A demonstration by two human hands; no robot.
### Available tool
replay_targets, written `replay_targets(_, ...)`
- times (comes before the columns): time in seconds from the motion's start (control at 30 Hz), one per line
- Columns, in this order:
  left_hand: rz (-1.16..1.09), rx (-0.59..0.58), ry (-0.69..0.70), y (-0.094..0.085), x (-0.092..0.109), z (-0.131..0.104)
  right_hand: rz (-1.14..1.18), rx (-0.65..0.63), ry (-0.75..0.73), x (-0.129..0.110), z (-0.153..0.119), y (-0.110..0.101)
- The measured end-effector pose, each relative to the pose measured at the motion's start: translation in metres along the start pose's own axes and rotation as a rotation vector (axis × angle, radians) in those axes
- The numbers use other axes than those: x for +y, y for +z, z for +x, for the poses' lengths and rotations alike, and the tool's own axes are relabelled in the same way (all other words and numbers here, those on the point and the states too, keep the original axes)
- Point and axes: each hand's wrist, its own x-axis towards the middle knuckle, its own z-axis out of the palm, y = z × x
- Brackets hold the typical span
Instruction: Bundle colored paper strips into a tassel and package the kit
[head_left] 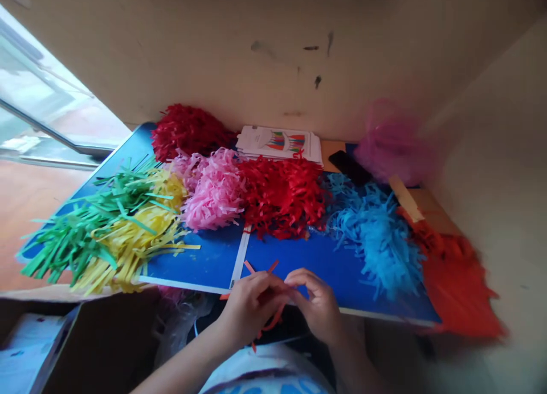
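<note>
Nearest the lens, the left hand (250, 308) and right hand (318, 308) meet at the near edge of the blue board (205, 263), fingertips pinched together on thin red-orange paper strips (273, 320); both hands are closed on these strips, some ends poking up between the thumbs as a small cross, others curling down below the palms; the strips sit just in front of the board's edge, above the person's lap. Outward across the board lie heaps of shredded paper: a red pile (284, 197) straight ahead of the hands, a pink pile (213, 192) touching its left side, then a yellow pile (137, 240) and a green pile (85, 226) overlapping at the far left; a light blue pile (376, 234) lies to the right, with an orange pile (457, 280) spilling over the right edge. Behind them a dark red pile (188, 129) and a stack of printed sheets (280, 143) rest near the wall (273, 52); a blurred magenta bundle (393, 140) sits in the far right corner; a dark phone (348, 166) lies just beside it.
</note>
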Motion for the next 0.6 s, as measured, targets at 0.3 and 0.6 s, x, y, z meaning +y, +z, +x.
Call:
replay_targets(0.3, -0.022, 0.036, -0.049, -0.014, 0.001, -0.020, 0.078, -0.107, 0.064, 0.006, 0.002, 0.013)
replay_targets(0.6, -0.028, -0.026, 0.138, -0.037, -0.020, -0.013, -0.061, 0.052, 0.079, -0.009, 0.006, 0.032)
